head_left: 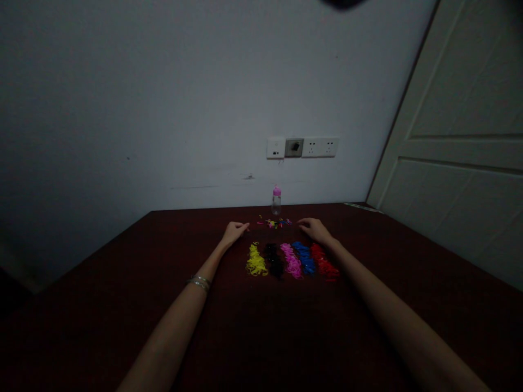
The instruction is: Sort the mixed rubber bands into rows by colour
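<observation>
My left hand rests on the dark red table, fingers drawn together at the tips; whether anything small is between them I cannot make out. On the other side, my right hand lies with its fingers loosely apart and nothing seen in them. Between the hands is a small scatter of mixed coloured rubber bands. Closer to me, small bands lie sorted by colour in rows: yellow bands, black bands, pink bands, blue bands and red bands. My right wrist is beside the red row.
A clear bottle with a pink cap stands upright behind the scatter, near the wall. Sockets and a switch plate are on the wall above the table. A pale panelled door is at the right. The light is dim.
</observation>
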Tool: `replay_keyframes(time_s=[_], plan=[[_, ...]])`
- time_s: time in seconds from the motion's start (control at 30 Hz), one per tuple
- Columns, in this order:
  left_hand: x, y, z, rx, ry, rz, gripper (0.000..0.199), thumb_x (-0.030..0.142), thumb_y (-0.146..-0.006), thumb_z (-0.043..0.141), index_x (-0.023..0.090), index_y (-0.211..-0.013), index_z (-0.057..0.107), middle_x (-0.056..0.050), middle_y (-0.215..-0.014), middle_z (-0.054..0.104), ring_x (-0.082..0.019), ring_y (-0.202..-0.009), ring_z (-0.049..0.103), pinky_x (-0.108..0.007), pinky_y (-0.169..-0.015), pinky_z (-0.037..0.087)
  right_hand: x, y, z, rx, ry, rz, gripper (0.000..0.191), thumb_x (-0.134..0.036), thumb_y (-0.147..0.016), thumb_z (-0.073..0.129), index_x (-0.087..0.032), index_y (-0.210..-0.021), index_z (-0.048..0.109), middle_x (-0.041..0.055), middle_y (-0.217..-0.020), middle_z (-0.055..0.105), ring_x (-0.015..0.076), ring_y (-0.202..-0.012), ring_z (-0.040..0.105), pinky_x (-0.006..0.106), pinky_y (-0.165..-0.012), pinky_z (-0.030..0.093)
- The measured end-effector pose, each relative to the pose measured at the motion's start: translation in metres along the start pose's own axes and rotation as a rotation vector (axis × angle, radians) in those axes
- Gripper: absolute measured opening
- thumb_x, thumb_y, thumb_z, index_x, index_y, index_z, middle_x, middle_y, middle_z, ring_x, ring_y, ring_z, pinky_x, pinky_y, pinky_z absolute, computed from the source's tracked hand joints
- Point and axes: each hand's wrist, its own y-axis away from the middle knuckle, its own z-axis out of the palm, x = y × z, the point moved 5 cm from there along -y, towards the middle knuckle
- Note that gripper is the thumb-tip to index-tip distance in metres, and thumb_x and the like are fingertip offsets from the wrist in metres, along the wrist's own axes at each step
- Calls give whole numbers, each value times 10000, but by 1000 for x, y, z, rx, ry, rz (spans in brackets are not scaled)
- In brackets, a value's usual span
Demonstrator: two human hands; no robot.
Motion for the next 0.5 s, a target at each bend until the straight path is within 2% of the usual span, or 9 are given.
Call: replay_keyframes(time_s=[0.13, 0.27, 0.5], plan=[[-1, 0, -1, 6, 1, -8, 497, 587, -679, 527, 113, -622, 666, 29, -406, 426, -87, -435, 374, -216, -483, 283, -3, -12, 10, -51, 54, 49, 268, -220, -810, 511, -220, -1017, 681, 52, -1089, 663, 196, -1018, 593, 282, -895, 431], [-6, -3, -1, 12, 3, -7, 490, 567, -705, 514, 109, -636, 672, 29, -410, 432, -86, -436, 379, -216, -486, 287, -6, -21, 15, -91, 92, 39, 264, -216, -809, 514, -222, -1009, 686, 52, -1077, 668, 195, -1027, 589, 269, -900, 423], [-6, -1, -1, 17, 13, -19, 490, 553, -724, 506, 99, -664, 680, 23, -423, 443, -86, -438, 385, -214, -481, 288, -10, -27, 18, -81, 145, 41, 245, -241, -801, 532, -232, -987, 693, 58, -1073, 666, 198, -1012, 591, 273, -876, 433]])
